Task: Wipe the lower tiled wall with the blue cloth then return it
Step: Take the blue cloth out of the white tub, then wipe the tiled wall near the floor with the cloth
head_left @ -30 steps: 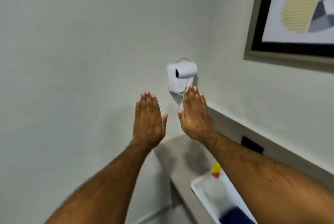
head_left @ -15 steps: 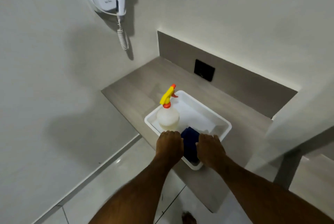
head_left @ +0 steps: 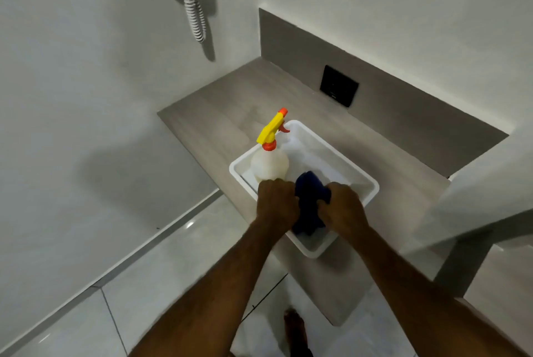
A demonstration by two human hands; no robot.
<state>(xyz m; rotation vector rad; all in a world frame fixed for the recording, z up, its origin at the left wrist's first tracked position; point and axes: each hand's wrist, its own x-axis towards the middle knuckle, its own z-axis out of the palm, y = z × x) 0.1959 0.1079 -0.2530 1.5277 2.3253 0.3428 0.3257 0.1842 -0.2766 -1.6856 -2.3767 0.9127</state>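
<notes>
A dark blue cloth (head_left: 310, 201) lies bunched in a white plastic tub (head_left: 360, 175) on a grey counter. My left hand (head_left: 275, 202) is closed on the cloth's left side. My right hand (head_left: 343, 209) is closed on its right side. Both hands reach down into the tub's near half. The lower wall (head_left: 86, 154) stretches away on the left, down to a grey skirting strip (head_left: 161, 237).
A spray bottle (head_left: 269, 165) with a yellow and orange head stands in the tub's left corner, touching my left hand's knuckles. A wall hair dryer's coiled cord (head_left: 196, 19) hangs above. A black wall plate (head_left: 339, 89) sits on the upstand. Glossy floor tiles (head_left: 144, 293) lie below.
A second ago both hands were raised flat before the wall. The view tilted down, the hands dropped into the tub, and they have now closed on the blue cloth.
</notes>
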